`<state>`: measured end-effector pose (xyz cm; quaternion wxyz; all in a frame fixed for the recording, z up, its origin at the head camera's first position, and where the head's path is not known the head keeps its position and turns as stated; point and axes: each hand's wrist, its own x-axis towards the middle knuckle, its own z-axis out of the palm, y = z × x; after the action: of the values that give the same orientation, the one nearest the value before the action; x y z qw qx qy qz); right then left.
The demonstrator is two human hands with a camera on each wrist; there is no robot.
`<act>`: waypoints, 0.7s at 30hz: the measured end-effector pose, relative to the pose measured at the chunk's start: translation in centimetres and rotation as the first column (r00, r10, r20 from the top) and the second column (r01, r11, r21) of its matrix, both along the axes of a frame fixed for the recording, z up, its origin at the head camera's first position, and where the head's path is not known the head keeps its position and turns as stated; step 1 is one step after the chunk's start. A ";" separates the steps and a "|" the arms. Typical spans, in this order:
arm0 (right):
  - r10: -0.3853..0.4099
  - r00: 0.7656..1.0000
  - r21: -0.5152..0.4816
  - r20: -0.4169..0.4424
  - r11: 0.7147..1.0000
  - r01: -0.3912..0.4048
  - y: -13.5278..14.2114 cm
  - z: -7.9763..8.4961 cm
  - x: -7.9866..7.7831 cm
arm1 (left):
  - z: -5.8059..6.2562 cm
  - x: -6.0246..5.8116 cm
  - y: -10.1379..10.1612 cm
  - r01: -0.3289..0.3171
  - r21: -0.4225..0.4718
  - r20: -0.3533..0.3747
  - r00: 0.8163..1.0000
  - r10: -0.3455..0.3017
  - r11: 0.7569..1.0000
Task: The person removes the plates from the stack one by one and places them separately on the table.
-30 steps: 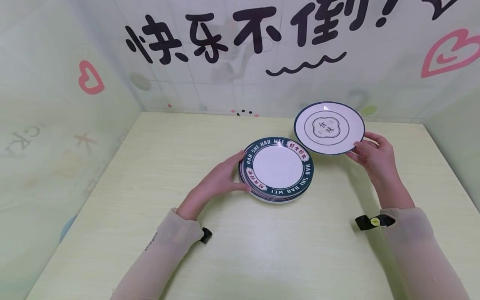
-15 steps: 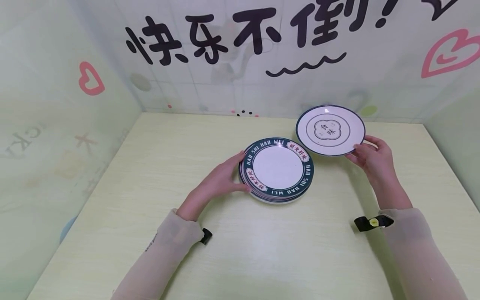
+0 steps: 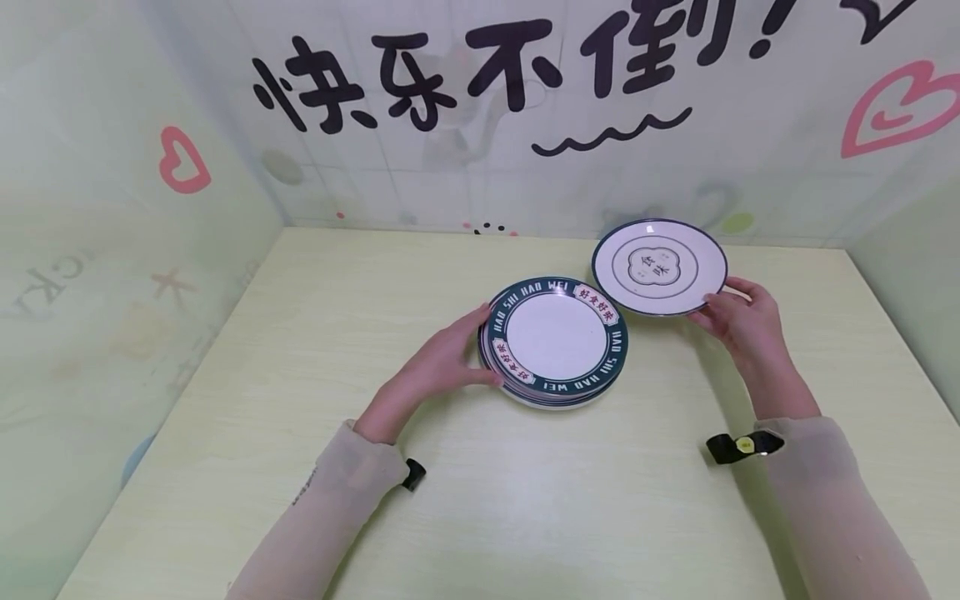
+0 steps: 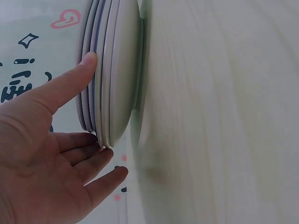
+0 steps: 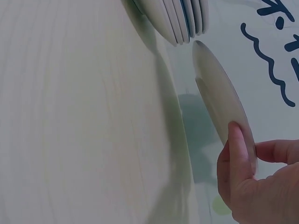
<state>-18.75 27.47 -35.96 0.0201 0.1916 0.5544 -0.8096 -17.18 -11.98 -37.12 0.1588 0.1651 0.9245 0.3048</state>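
Note:
A stack of several plates (image 3: 555,337) stands on the table, its top plate white with a dark green lettered rim. My left hand (image 3: 442,358) touches the stack's left side, thumb and fingertips spread along the plate edges; in the left wrist view the fingers (image 4: 100,165) are fairly straight. My right hand (image 3: 742,321) pinches the right edge of a white plate (image 3: 660,267) with a dark blue rim and a printed centre mark. In the right wrist view this plate (image 5: 219,93) hangs tilted above the table, a small gap from the stack.
The pale wooden table (image 3: 480,508) meets a back wall (image 3: 420,183) with large black characters and pink hearts. Another wall (image 3: 97,275) borders the left side. The held plate is close to the back wall.
My right hand has lowered the blue-rimmed plate slightly, and it looks a little flatter. The left hand and the stack have stayed in place.

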 end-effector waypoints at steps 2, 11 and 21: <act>0.005 1.000 0.008 0.008 1.000 -0.005 0.0 -0.1 0.0 | 0.0 0.0 0.0 0.000 0.000 -0.002 1.000 0.000 1.000; 0.011 0.998 0.026 0.070 1.000 -0.013 0.1 -0.6 -0.3 | -0.1 0.0 0.0 0.002 0.006 -0.008 1.000 -0.002 1.000; 0.021 0.992 0.033 0.122 0.999 -0.025 0.0 -1.0 -0.8 | -0.3 -0.1 0.0 -0.004 0.007 -0.003 1.000 0.004 1.000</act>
<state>-19.57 27.50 -36.96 0.0597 0.2345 0.5683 -0.7864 -17.25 -12.02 -37.39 0.1563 0.1643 0.9240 0.3078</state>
